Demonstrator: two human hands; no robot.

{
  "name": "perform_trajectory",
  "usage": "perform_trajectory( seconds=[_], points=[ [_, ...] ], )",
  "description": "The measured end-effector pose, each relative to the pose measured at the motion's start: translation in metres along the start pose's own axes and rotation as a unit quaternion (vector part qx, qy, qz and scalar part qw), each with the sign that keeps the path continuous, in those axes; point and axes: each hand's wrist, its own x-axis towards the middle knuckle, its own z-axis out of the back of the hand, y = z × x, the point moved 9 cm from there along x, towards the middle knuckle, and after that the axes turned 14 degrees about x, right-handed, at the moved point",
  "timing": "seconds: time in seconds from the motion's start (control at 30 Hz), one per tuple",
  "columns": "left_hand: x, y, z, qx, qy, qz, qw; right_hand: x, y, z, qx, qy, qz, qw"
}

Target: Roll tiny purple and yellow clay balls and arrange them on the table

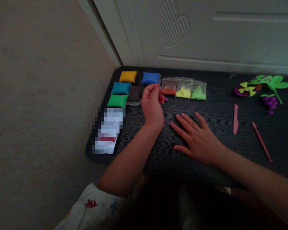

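Note:
My left hand (152,103) is curled over the dark table (206,159), its fingers pinched on a small purple-pink bit of clay (163,98). It hovers beside a dark brown clay packet (135,93) and an orange clay bag (169,87). My right hand (196,135) lies flat on the table with fingers spread, holding nothing. Around the left hand sit a yellow packet (128,76), a blue packet (150,78), a teal packet (120,88) and a green packet (117,100).
Bags of yellow clay (184,88) and light green clay (198,90) lie in a row. A pink knife tool (235,118) and a pink stick tool (261,142) rest at right. Clay figures (264,89) stand at the far right. A printed card (108,130) lies at left.

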Motion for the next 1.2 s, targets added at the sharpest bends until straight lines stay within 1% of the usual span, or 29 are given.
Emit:
perform_trajectory(
  seconds=[0.03,0.1,0.13,0.2,0.3,0.37,0.43,0.5,0.57,0.6,0.67,0.77,0.83,0.9,0.97,1.03,1.13,1.2],
  points=[
    [0.0,0.0,0.0,0.004,0.001,-0.001,1.0,0.007,0.007,-0.002,0.007,0.003,0.011,1.0],
    [0.001,0.0,0.002,0.011,-0.003,-0.003,1.0,0.022,0.009,0.0,0.011,-0.01,0.013,1.0],
    [0.001,0.0,0.003,0.012,-0.007,-0.004,1.0,0.029,0.003,0.003,0.006,-0.023,0.003,1.0],
    [0.002,0.0,0.005,0.009,-0.016,-0.006,1.0,0.035,-0.017,0.01,-0.011,-0.044,-0.025,0.999],
    [0.002,0.001,0.005,0.003,-0.02,-0.003,1.0,0.022,-0.045,0.017,-0.038,-0.056,-0.061,0.996],
    [0.001,0.001,0.003,-0.003,-0.014,-0.002,1.0,0.006,-0.05,0.017,-0.047,-0.051,-0.072,0.995],
    [0.001,0.0,0.0,-0.008,-0.006,-0.004,1.0,-0.008,-0.039,0.012,-0.043,-0.034,-0.062,0.997],
    [0.0,0.0,-0.001,-0.01,-0.002,-0.004,1.0,-0.012,-0.018,0.004,-0.026,-0.008,-0.03,0.999],
    [0.001,0.0,-0.001,-0.008,-0.004,-0.003,1.0,-0.006,0.004,-0.002,-0.004,0.008,0.005,1.0],
    [0.001,0.001,0.0,-0.006,-0.005,-0.003,1.0,0.001,0.01,-0.003,0.003,0.009,0.016,1.0],
    [0.002,0.001,0.001,-0.001,-0.007,-0.007,1.0,0.015,0.009,-0.002,0.008,-0.001,0.016,1.0],
    [0.003,0.001,0.004,0.004,-0.016,-0.012,1.0,0.025,-0.016,0.006,-0.009,-0.033,-0.023,0.999],
    [0.002,0.001,0.004,0.005,-0.018,-0.012,1.0,0.019,-0.033,0.011,-0.022,-0.044,-0.046,0.998],
    [0.001,0.0,0.002,0.004,-0.012,-0.012,1.0,0.006,-0.039,0.011,-0.028,-0.042,-0.056,0.997],
    [-0.001,-0.001,-0.001,0.0,-0.002,-0.013,1.0,-0.005,-0.032,0.009,-0.023,-0.029,-0.053,0.998],
    [-0.001,-0.001,-0.003,-0.003,0.004,-0.013,1.0,-0.009,-0.016,0.004,-0.006,-0.012,-0.034,0.999],
    [-0.002,0.0,-0.002,-0.004,0.001,-0.01,1.0,0.002,0.003,-0.001,0.023,-0.007,-0.007,1.0],
    [-0.001,0.001,-0.001,-0.004,-0.002,-0.011,1.0,0.014,0.002,0.001,0.036,-0.02,-0.018,0.999]
  ],
)
